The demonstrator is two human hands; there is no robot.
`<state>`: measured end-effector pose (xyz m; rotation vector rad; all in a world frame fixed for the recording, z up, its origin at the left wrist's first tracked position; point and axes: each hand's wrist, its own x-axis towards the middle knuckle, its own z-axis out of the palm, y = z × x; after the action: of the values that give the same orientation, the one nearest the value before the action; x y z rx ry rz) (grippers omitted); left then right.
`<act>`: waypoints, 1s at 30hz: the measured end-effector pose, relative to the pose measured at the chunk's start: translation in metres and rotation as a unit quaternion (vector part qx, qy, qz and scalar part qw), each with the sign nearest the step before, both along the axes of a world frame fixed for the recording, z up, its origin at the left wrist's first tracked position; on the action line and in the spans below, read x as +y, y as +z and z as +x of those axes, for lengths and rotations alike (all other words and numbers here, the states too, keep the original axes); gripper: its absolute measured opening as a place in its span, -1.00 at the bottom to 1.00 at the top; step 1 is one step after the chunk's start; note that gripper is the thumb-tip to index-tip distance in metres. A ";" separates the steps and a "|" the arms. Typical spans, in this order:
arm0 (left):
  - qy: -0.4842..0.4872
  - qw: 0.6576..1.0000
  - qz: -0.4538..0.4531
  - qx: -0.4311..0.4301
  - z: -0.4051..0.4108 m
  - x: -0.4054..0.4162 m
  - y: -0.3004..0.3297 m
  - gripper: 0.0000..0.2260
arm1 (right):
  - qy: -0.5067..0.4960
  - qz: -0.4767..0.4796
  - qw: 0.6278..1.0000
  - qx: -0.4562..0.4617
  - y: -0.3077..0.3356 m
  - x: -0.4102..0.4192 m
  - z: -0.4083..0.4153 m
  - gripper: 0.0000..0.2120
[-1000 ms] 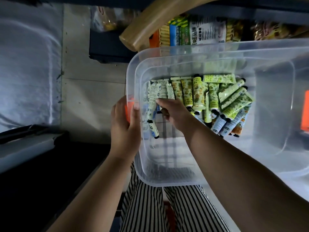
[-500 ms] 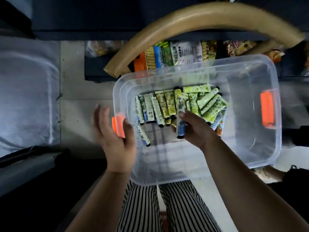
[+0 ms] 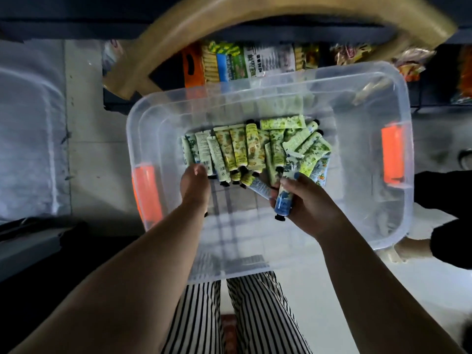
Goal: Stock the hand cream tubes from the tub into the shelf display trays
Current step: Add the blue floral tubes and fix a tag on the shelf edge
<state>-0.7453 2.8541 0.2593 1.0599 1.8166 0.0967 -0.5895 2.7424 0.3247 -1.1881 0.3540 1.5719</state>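
Note:
A clear plastic tub [image 3: 255, 261] with orange handle clips rests over my lap. Several green and yellow hand cream tubes [image 3: 250, 149] with black caps lie in a row along its far side. My right hand [image 3: 306, 200] grips a blue-and-white tube [image 3: 284, 195] near the right end of the row, cap toward me. My left hand [image 3: 195, 186] reaches inside the tub, its fingertips at the lower ends of the leftmost tubes; its fingers are hidden behind the back of the hand.
Behind the tub, a low dark shelf [image 3: 115, 103] holds packaged goods [image 3: 255, 62]. A curved tan bar [image 3: 281, 14] arcs overhead. Tiled floor [image 3: 84, 162] lies to the left, with a pale covered surface [image 3: 28, 139] beyond it. Another person's dark sleeve [image 3: 449, 200] is at the right edge.
My left hand let go of the tub's left rim and moved inside to the leftmost tubes. My right hand stays gripping the blue tube, now nearer the row's right end.

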 end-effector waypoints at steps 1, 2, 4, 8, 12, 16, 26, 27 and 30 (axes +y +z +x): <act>-0.002 1.000 0.004 0.010 0.002 0.001 -0.005 -0.71 | -0.005 0.001 1.000 0.002 -0.003 -0.003 0.001 -0.85; -0.008 1.000 0.007 0.017 0.006 0.003 -0.009 -0.73 | -0.010 -0.003 1.000 0.002 -0.004 -0.003 0.001 -0.95; -0.054 0.998 -0.011 0.027 0.013 0.009 -0.012 -0.73 | -0.013 -0.015 1.000 -0.009 -0.009 -0.007 0.003 -0.66; -0.113 0.990 -0.086 0.026 0.030 0.012 -0.010 -0.58 | -0.030 -0.014 0.999 0.001 -0.011 -0.006 0.004 -0.80; -0.031 0.996 -0.083 -0.003 0.035 0.007 -0.017 -0.62 | -0.022 -0.011 1.000 -0.008 -0.011 -0.004 0.003 -0.85; 0.110 0.981 -0.121 -0.105 0.029 0.007 -0.018 -0.77 | -0.002 -0.007 1.000 -0.011 -0.006 -0.003 0.005 -0.75; 0.107 0.980 -0.114 -0.120 0.012 0.001 0.006 -0.88 | -0.010 -0.031 0.999 -0.006 0.002 -0.002 0.004 -0.88; 0.103 0.981 -0.106 -0.126 0.012 -0.001 0.017 -0.89 | -0.012 -0.033 0.999 0.004 0.007 -0.001 0.004 -0.84; 0.088 0.973 -0.090 -0.193 0.009 -0.008 0.059 -0.92 | -0.009 -0.022 1.000 -0.007 0.031 0.004 0.005 -0.83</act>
<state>-0.7363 2.8461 0.3182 0.6944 1.5281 0.2252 -0.5846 2.7467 0.3561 -1.2256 0.3926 1.5462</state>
